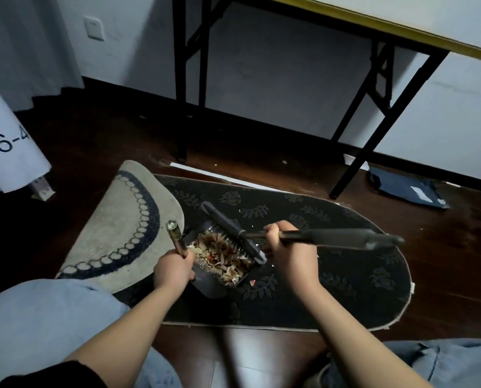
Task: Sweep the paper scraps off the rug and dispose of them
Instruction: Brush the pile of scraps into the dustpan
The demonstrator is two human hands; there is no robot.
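A dark oval rug [331, 264] with a leaf pattern lies on the wooden floor. A dark dustpan [214, 284] sits on its left part, holding a heap of paper scraps [219, 254]. My left hand [173, 271] grips the dustpan's metal handle [175, 236]. My right hand [284, 247] grips the brush handle [340, 238] near the head. The brush head [231, 229] lies across the far edge of the scrap heap, bristles in the pan. A few small scraps [252, 282] lie on the rug beside the pan.
A beige half-round mat [116, 228] overlaps the rug's left end. A black folding table leg [373, 141] stands behind the rug under a yellow-edged tabletop. A dark blue packet [407, 190] lies on the floor at right. My knees in blue jeans [37, 317] frame the bottom.
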